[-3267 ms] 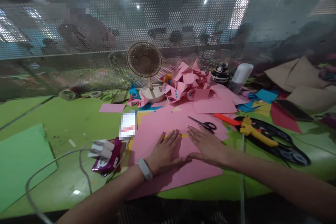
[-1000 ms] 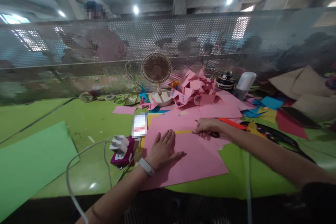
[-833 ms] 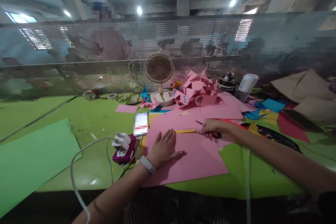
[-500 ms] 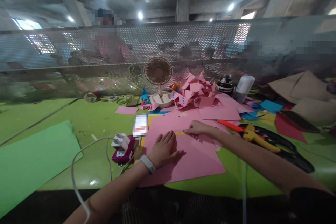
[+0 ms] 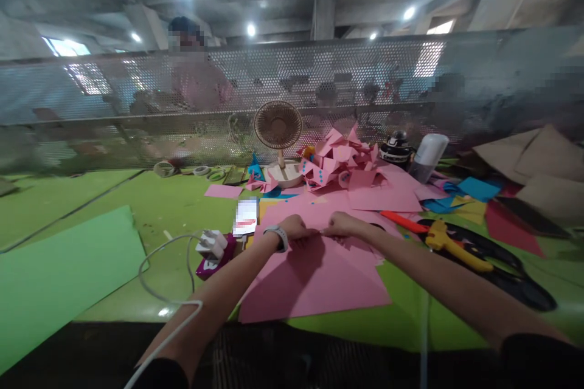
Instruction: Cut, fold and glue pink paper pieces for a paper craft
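A large pink paper sheet (image 5: 314, 292) lies flat on the table in front of me. Over its upper part, my left hand (image 5: 294, 229) and my right hand (image 5: 340, 225) almost meet, fingertips to fingertips. The fingers of both are closed in a pinch. Something thin and small seems to lie between the fingertips, too fine to make out. A pale band circles my left wrist. To the left of the sheet are a lit phone (image 5: 246, 216) and a purple box with a white plug (image 5: 212, 245) and cable.
A small fan (image 5: 278, 127) stands behind the sheet, beside a heap of folded pink paper pieces (image 5: 340, 161). Large black scissors (image 5: 524, 285) and an orange-and-yellow tool (image 5: 440, 237) lie at right. Green paper (image 5: 68, 279) lies left. A mesh partition (image 5: 255, 85) closes the back, with people beyond.
My left hand has gone from lying flat with fingers spread to pinching, further up near my right hand. The yellow strip seen between the hands no longer shows. The view has shifted slightly.
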